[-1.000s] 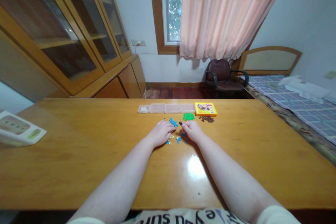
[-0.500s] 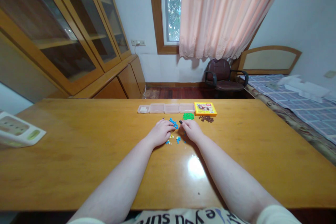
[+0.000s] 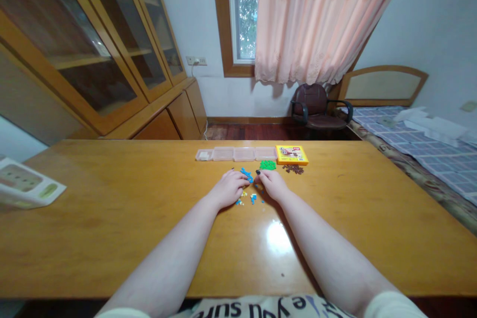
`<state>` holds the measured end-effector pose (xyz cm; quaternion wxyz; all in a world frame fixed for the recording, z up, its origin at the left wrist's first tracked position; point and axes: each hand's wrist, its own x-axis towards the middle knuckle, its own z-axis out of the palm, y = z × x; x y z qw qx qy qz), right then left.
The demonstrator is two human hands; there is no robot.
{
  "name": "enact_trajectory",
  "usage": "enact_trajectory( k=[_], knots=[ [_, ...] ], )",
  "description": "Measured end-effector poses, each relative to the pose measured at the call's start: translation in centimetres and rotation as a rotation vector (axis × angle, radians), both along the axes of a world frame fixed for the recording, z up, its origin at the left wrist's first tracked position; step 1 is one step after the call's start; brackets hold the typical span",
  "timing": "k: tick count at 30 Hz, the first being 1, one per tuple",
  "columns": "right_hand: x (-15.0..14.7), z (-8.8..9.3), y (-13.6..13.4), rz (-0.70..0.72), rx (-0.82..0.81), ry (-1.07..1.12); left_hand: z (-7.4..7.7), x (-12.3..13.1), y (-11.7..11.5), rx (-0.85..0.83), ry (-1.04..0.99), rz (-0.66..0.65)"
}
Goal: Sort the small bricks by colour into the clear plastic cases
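Note:
My left hand (image 3: pixel 230 189) rests on the table with curled fingers, their tips at the edge of a small heap of blue toy bricks (image 3: pixel 246 175). Whatever its fingertips hold is too small to make out. Just across the heap is my right hand (image 3: pixel 273 184), thumb and fingers drawn together in a pinch; any piece in it is hidden. Between and below the hands lie a small blue-and-white cluster of bricks (image 3: pixel 253 198) and some yellow pieces (image 3: pixel 244 193). Green bricks (image 3: pixel 267 165) are piled just beyond my right hand.
Brown bricks (image 3: pixel 293 169) lie in front of a yellow box (image 3: pixel 292 155). Left of that box runs a row of clear plastic trays (image 3: pixel 244 154). A white plastic object (image 3: pixel 48 195) stands at the table's left side. Beyond the wooden table (image 3: pixel 149 174) is an office chair (image 3: pixel 315 104).
My right hand's thumb and fingertips have shifted very slightly to the right. My left hand and the brick piles look the same.

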<state>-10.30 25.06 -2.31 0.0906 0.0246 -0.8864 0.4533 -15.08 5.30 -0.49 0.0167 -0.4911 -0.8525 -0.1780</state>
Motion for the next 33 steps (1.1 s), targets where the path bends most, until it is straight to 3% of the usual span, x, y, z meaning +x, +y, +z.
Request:
enact_trajectory(
  k=[5,12,19,26,30,33],
  knots=[
    [0.09,0.07,0.04,-0.044,-0.018,-0.019,-0.08,-0.03,-0.02,0.001,-0.002,-0.006],
    [-0.02,-0.31,-0.11,0.072,0.04,0.016,-0.3,-0.12,-0.05,0.02,0.006,-0.017],
    [0.06,0.17,0.33,-0.032,-0.023,-0.016,0.03,-0.05,-0.08,0.004,-0.001,-0.019],
    [0.34,0.07,0.73,0.102,0.007,-0.097,-0.25,-0.12,-0.12,0.018,0.003,-0.011],
    [0.26,0.2,0.56,0.167,0.061,-0.008,-0.23,-0.17,-0.09,0.019,0.007,-0.009],
    [0.23,0.43,0.58,0.13,0.105,0.072,0.09,0.0,-0.11,0.0,0.005,-0.017]
  ],
)
